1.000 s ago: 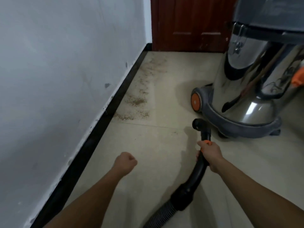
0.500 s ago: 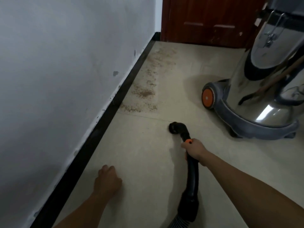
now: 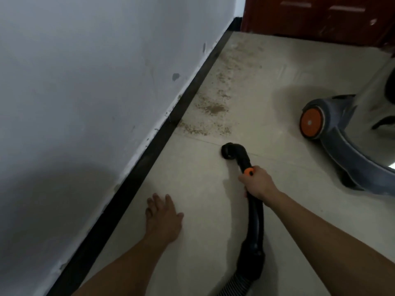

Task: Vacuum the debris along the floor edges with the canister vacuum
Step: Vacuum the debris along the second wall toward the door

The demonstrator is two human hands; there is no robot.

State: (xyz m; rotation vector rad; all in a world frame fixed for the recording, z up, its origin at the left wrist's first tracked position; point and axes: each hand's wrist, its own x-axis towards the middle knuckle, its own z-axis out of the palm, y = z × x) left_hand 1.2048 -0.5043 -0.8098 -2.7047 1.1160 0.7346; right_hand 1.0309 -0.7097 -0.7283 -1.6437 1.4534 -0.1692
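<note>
1 step in hand: we judge it is bringing the nozzle (image 3: 229, 151) up to the debris (image 3: 213, 108); the mouth sits low at the floor (image 3: 277, 210), by a tile joint, just short of the nearest band of grit.
Where the debris lies: scattered beside the baseboard (image 3: 162, 142), thickest in 2 near patches; a thinner trail runs on toward the door (image 3: 310, 16).
How to do it well: we'd keep the mouth flat and low and ease it forward and left, right into the line where floor meets baseboard; slow passes, we reckon, so fine grit lifts instead of skittering; near band first, then onward.
Watch for: the canister vacuum (image 3: 333, 133) stands to the right, well apart from the debris; we'd mind the hose (image 3: 233, 289) so it neither tugs the canister nor sweeps through the grit.
Right hand (image 3: 257, 182): wrapped firmly round the black handle tube (image 3: 255, 212), just behind the orange collar (image 3: 249, 171); knuckles up.
Left hand (image 3: 163, 218): fingers straight and fanned, palm down; it appears to rest on bare floor near the baseboard; it holds nothing; a prop, we'd guess.
Spacing: the 2 hands are apart, the left nearer the wall.
</note>
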